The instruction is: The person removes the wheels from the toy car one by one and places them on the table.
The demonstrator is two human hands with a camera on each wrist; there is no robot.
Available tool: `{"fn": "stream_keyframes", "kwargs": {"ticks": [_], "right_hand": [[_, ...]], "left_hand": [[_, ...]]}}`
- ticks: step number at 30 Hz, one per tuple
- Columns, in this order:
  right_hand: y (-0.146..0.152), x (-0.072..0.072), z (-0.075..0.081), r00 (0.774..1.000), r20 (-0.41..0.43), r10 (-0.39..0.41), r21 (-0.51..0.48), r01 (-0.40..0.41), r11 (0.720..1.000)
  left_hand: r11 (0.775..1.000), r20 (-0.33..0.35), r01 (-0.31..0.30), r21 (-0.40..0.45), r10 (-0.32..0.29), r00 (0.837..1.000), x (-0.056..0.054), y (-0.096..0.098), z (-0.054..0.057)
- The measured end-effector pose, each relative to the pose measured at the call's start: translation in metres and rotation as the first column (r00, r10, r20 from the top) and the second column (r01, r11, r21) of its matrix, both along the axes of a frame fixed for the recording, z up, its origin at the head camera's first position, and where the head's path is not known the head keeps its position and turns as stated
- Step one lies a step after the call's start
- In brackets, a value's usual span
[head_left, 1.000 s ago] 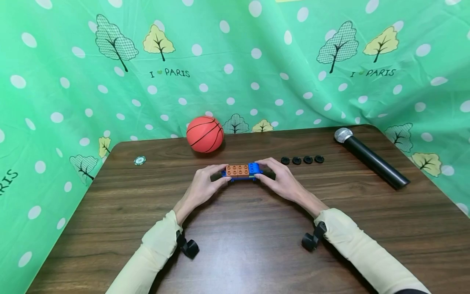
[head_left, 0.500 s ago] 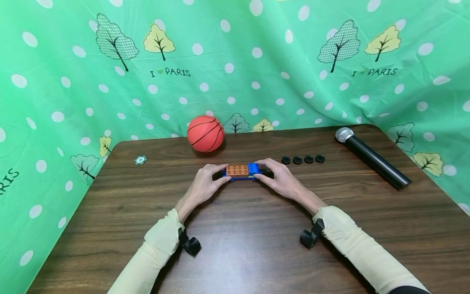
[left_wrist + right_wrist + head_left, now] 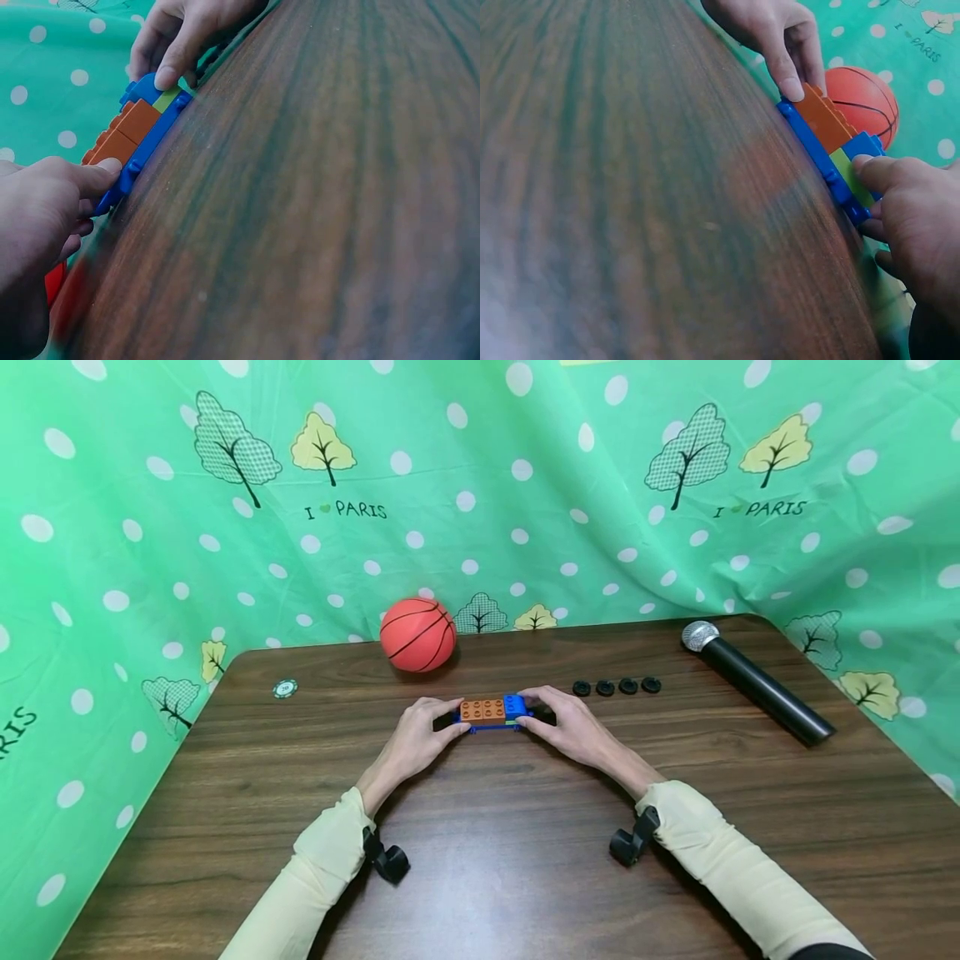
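A toy brick car lies on the table in the middle of the head view, its long side facing me. It has a blue base (image 3: pixel 154 140), orange bricks (image 3: pixel 482 712) at the left, and a blue brick (image 3: pixel 514 705) above a light green brick (image 3: pixel 847 169) at the right. My left hand (image 3: pixel 416 739) grips the left end, thumb on the near side against the orange brick. The right end is pinched by my right hand (image 3: pixel 573 727), its thumb near the blue and green bricks. Some of my fingers behind the car are hidden.
Several small black wheels (image 3: pixel 617 687) lie in a row right of the hands. A black microphone (image 3: pixel 765 687) rests at the far right, a red basketball (image 3: pixel 417 635) at the back. A poker chip (image 3: pixel 285 688) lies far left on the wooden table (image 3: pixel 495 877).
My right hand has shifted very slightly left and the view has moved a little. Both hands keep their hold on the toy brick car.
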State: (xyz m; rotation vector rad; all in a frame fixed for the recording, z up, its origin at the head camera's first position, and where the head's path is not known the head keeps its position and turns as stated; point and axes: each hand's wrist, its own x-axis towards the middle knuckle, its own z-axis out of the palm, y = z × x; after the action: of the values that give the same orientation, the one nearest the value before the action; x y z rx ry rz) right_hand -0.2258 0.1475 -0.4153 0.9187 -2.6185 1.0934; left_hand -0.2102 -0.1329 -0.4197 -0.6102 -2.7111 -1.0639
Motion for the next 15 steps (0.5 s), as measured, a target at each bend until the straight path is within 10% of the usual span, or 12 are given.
{"fn": "stream_keyframes", "kwargs": {"ticks": [15], "right_hand": [[0.0024, 0.0081, 0.0028, 0.999, 0.017, -0.039, -0.012, 0.039, 0.999]], "left_hand": [[1.000, 0.050, -0.005, -0.003, 0.005, 0.999, 0.0049, -0.0055, 0.0011]]}}
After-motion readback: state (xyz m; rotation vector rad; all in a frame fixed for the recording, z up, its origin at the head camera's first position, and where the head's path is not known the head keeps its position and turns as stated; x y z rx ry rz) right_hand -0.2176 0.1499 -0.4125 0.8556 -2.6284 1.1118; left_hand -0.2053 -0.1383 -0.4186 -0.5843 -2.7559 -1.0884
